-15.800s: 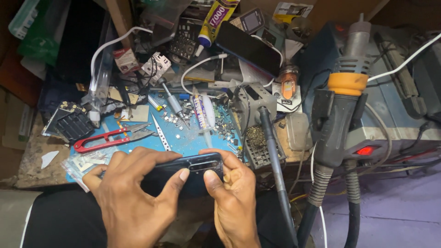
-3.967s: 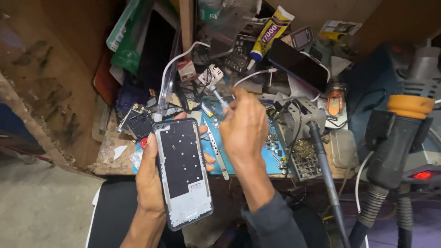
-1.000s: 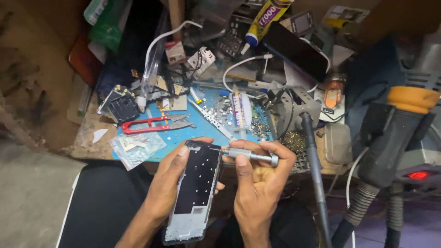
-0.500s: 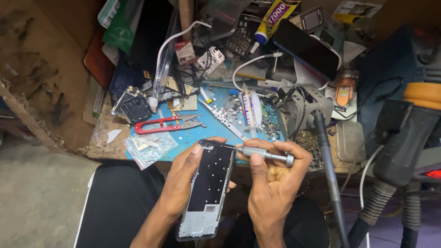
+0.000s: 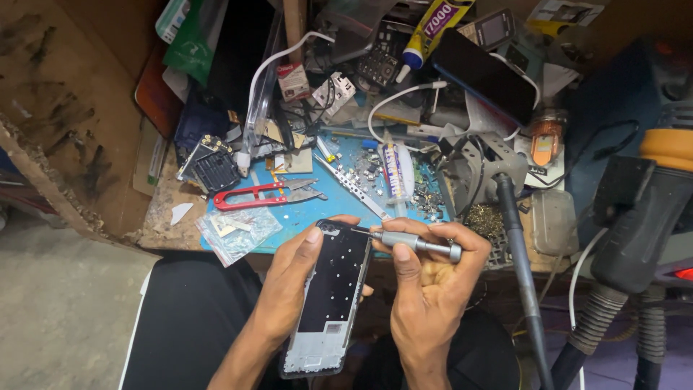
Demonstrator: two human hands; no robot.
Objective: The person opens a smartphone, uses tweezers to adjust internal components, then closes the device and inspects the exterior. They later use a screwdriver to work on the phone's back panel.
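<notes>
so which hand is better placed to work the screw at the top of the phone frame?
Right. The right hand already holds the screwdriver, its tip at the top edge of the phone frame. The left hand grips the frame's side, steadying it, so it likely can't take the tool.

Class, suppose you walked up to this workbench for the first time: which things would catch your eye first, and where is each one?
At bottom centre, the left hand holds an opened phone frame while the right hand presses a small metal screwdriver to its top edge. Just behind them, red-handled snips lie on a blue work mat strewn with small parts. At the far right, a bulky black tool with an orange collar stands out.
</notes>
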